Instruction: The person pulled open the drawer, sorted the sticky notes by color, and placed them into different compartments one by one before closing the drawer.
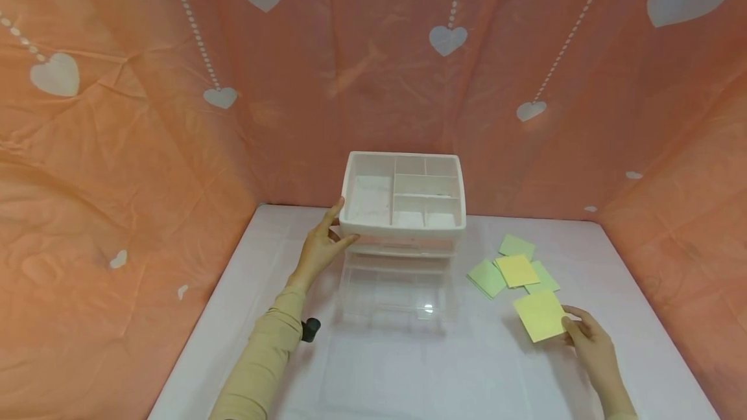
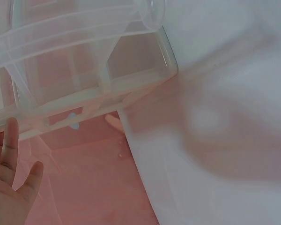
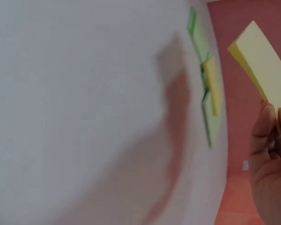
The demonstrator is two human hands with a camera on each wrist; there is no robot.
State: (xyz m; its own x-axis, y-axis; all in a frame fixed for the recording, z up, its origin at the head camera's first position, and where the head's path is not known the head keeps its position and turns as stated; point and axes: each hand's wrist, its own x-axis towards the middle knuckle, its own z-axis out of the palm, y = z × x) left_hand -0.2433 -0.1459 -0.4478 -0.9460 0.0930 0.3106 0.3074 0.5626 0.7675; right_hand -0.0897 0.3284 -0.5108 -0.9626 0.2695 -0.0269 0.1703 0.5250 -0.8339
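A white organiser tray (image 1: pixel 404 229) with several compartments sits on top of a clear plastic drawer unit (image 1: pixel 397 290) at the back of the table. My left hand (image 1: pixel 345 220) rests against the tray's front left corner, one finger straight along its side and the thumb at the rim. In the left wrist view the straight fingers (image 2: pixel 9 154) sit just below the clear plastic (image 2: pixel 84 70). My right hand (image 1: pixel 567 323) pinches a yellow sticky-note pad (image 1: pixel 539 315) by its corner, slightly off the table. The right wrist view shows the same pad (image 3: pixel 264 65) above my fingers (image 3: pixel 267 122).
Several green and yellow note pads (image 1: pixel 516 269) lie overlapping right of the drawer unit, seen edge-on as the pile of pads (image 3: pixel 210 89). The white table (image 1: pixel 408 368) is enclosed by pink heart-print cloth (image 1: pixel 146 148) on three sides. A small black device (image 1: pixel 311 329) sits at my left wrist.
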